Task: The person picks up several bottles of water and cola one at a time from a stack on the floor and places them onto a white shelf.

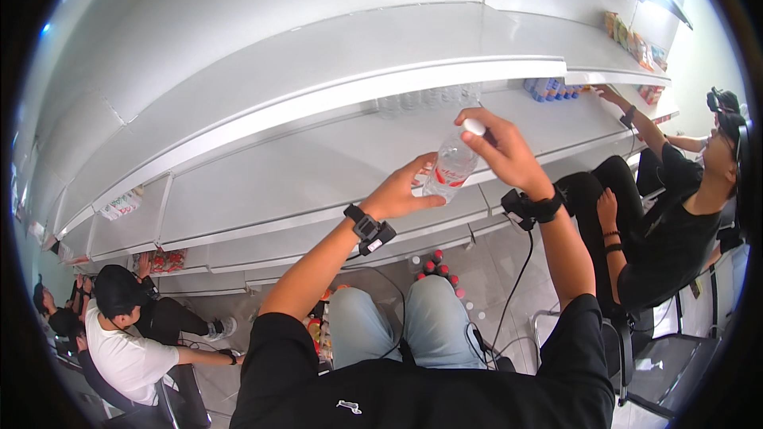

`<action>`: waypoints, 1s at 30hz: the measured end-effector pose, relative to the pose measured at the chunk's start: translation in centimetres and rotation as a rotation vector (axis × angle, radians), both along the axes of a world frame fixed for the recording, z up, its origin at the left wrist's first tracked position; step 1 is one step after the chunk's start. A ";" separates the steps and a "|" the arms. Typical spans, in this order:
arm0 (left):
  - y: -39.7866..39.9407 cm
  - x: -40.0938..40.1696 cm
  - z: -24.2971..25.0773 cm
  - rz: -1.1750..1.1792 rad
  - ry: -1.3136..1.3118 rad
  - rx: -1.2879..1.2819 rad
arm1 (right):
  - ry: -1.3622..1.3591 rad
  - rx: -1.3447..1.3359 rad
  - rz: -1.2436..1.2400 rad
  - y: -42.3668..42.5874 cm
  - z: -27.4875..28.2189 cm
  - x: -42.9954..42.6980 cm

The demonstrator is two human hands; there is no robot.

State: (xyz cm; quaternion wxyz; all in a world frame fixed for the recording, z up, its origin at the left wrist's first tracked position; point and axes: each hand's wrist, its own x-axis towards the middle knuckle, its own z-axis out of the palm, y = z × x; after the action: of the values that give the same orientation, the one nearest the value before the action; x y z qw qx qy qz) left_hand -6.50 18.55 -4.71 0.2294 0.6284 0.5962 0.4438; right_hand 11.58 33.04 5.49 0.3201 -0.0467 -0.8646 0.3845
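A clear plastic water bottle (451,164) with a white cap and a red-marked label is held tilted between both hands, in front of a white metal shelf (334,155). My right hand (501,146) has its thumb and fingers around the cap and neck. Around the bottle's lower part is my left hand (400,190), with the thumb near its base. Behind the bottle, a row of clear plastic bottles (429,98) stands on the shelf beneath the upper board. Both wrists wear black straps with small devices and cables.
Blue-labelled bottles (551,89) stand on the shelf at right, near a co-worker's outstretched arm (641,119). Red-capped bottles (438,268) are on the floor by my knees. Another person in a white shirt (128,351) sits at left. Cables hang beside my legs.
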 end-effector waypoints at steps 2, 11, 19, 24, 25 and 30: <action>-0.5 -1.2 -0.9 0.076 0.013 0.023 | -0.010 0.042 0.032 -0.6 0.0 -2.7; -0.1 -9.5 -4.8 0.357 -0.235 0.083 | 0.086 -0.204 0.043 1.1 -7.6 -13.1; 3.6 -17.8 -7.9 0.643 -0.144 0.096 | -0.199 -0.629 0.185 -1.1 -18.4 -20.3; 5.9 -22.0 -9.3 0.649 -0.045 0.114 | -0.228 -0.687 0.105 -0.8 -18.0 -24.1; 6.2 -22.9 -9.8 0.673 -0.032 0.048 | -0.231 -0.689 0.113 -0.8 -17.7 -24.8; 8.8 -22.5 -9.9 0.808 0.000 -0.064 | -0.234 -0.769 0.114 1.4 -18.9 -26.9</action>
State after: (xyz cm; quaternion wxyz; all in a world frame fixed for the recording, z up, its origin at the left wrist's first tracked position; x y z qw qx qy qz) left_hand -28.98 27.36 -14.60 0.0560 0.3359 0.8087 0.4795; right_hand -15.35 34.40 -13.43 0.1569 -0.1582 -0.6897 0.6890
